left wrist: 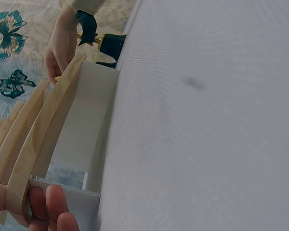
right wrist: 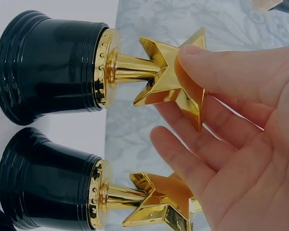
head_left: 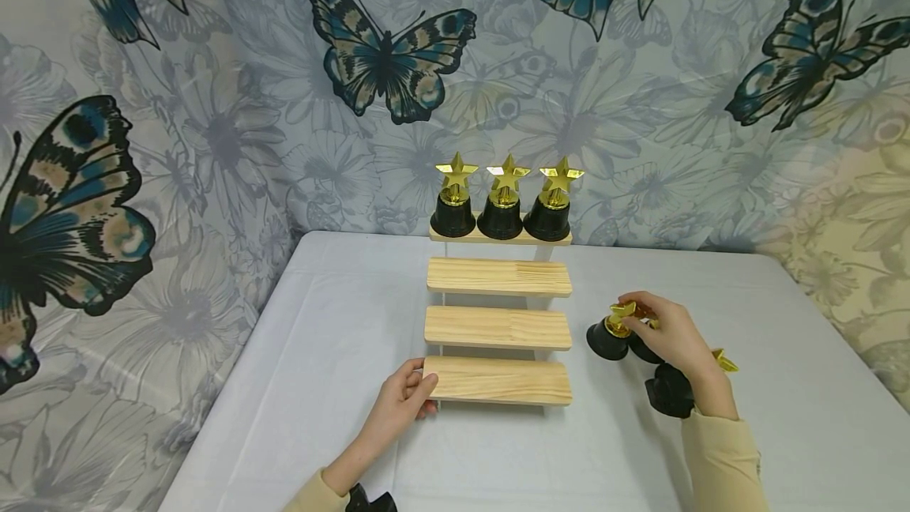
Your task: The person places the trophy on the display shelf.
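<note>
My left hand (head_left: 401,397) grips the left end of the lowest wooden shelf (head_left: 498,380) of a stepped display stand, thumb on top and fingers beneath. To the right of the stand, my right hand (head_left: 667,330) pinches the gold star of a trophy (right wrist: 53,62) between thumb and fingers. Its black base is near the white tabletop; I cannot tell whether they touch. A second star trophy (right wrist: 48,178) stands close beside it, partly behind the hand in the head view. Three matching trophies (head_left: 504,208) stand in a row on the top shelf.
Two bare middle shelves (head_left: 498,327) lie between the top and lowest ones. Beyond my right wrist shows another gold star (head_left: 725,359), mostly hidden. A dark object (head_left: 668,391) sits at that wrist. Butterfly-patterned cloth (head_left: 387,62) hangs behind the white-covered table (head_left: 341,299).
</note>
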The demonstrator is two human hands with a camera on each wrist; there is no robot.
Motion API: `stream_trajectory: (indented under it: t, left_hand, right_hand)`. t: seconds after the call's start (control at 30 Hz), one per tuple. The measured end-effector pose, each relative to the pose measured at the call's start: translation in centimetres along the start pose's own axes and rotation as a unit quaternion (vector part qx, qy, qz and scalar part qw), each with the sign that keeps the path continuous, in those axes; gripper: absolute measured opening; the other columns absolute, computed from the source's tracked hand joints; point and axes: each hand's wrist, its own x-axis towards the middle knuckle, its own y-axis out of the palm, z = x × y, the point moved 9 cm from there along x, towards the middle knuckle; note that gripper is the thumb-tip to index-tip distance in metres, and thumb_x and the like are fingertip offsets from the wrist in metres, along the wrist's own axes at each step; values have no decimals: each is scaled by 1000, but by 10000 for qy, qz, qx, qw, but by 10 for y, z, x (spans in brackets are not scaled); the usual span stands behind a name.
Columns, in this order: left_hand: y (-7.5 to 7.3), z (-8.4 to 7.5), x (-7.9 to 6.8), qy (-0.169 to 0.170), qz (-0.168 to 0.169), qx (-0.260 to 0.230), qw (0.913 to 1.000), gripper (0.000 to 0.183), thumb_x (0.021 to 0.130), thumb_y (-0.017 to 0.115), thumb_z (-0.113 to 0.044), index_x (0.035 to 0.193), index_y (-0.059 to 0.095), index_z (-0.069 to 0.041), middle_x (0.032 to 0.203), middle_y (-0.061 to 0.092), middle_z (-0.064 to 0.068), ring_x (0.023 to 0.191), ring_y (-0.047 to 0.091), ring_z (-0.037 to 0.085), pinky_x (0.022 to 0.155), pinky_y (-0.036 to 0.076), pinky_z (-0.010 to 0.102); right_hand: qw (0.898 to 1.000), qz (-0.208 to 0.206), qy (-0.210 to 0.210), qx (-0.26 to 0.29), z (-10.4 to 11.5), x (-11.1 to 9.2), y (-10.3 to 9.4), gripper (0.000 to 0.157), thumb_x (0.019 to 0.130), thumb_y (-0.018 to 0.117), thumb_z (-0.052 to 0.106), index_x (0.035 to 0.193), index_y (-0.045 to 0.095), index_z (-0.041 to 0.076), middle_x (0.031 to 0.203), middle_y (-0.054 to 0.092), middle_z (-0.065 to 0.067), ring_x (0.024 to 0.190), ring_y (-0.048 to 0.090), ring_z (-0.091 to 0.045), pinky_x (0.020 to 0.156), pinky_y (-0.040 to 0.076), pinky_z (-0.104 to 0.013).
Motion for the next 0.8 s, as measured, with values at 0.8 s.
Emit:
stream_trajectory:
  t: [0.8]
  left_hand:
    - [0,3,1,-27,25,-50,10000,37,98,48,-11,124,42,15,83,62,12,64,60,25,55,50,28]
  right_hand:
    - [9969,-673,-405,-96,31,4,-34,28,86,66,3,113,60,1,93,64,-10,81,55,-11,72,45,-26]
